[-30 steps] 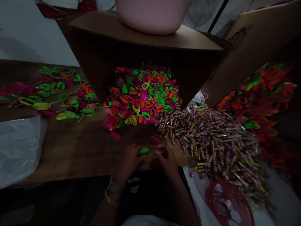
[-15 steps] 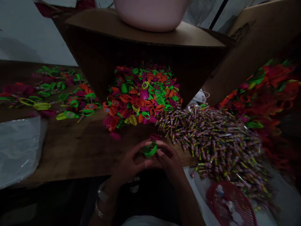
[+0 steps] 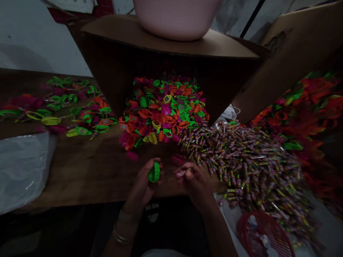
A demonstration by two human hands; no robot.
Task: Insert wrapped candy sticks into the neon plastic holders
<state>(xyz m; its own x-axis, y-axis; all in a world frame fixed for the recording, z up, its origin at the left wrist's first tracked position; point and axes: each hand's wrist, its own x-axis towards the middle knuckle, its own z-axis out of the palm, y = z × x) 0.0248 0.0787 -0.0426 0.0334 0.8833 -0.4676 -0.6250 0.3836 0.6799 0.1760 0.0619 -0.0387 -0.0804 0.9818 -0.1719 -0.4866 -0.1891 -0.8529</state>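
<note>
My left hand (image 3: 147, 181) is closed around a green toy watch (image 3: 154, 172), its band curled in a loop above the table's front edge. To the right, my right hand (image 3: 195, 182) pinches a small wrapped candy (image 3: 180, 173) between thumb and fingers. A pink toy watch (image 3: 178, 159) lies on the wood just beyond the right fingertips. Past both hands, a heap of orange, green, pink and yellow toy watches (image 3: 160, 116) spills out of a cardboard box (image 3: 102, 75). Beside my right hand spreads a large pile of wrapped candies (image 3: 241, 153).
A pink basin (image 3: 177, 21) stands on the box. At the left are more toy watches (image 3: 80, 130) and clear plastic bags (image 3: 23, 167) on the wooden table (image 3: 88, 171). A red basket (image 3: 268, 228) sits at lower right, with another watch heap (image 3: 300, 107) behind the candies.
My hands were together at the green watch and are now apart. The left has moved left with the watch; the right now shows a wrapped candy in its fingers.
</note>
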